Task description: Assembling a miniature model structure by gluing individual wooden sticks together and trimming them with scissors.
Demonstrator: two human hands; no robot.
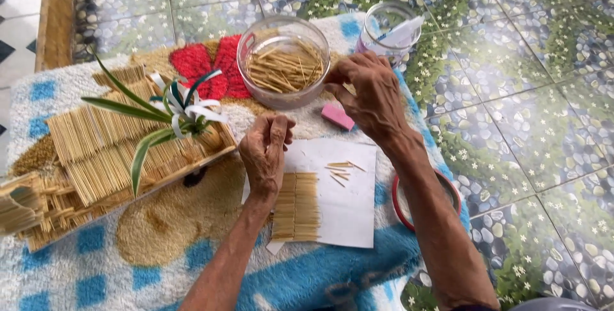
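Note:
My left hand rests with curled fingers on the top edge of a flat panel of glued toothpicks lying on a white sheet of paper. My right hand reaches to the rim of a clear bowl filled with loose toothpicks, fingers pinched near the bowl's right edge; whether it holds a stick I cannot tell. A few loose toothpicks lie on the paper between the hands.
A toothpick-built model with a green-and-white plant sits at left on a patterned rug. A pink eraser-like block, a clear cup and a red ring-shaped lid lie nearby. Tiled floor is at right.

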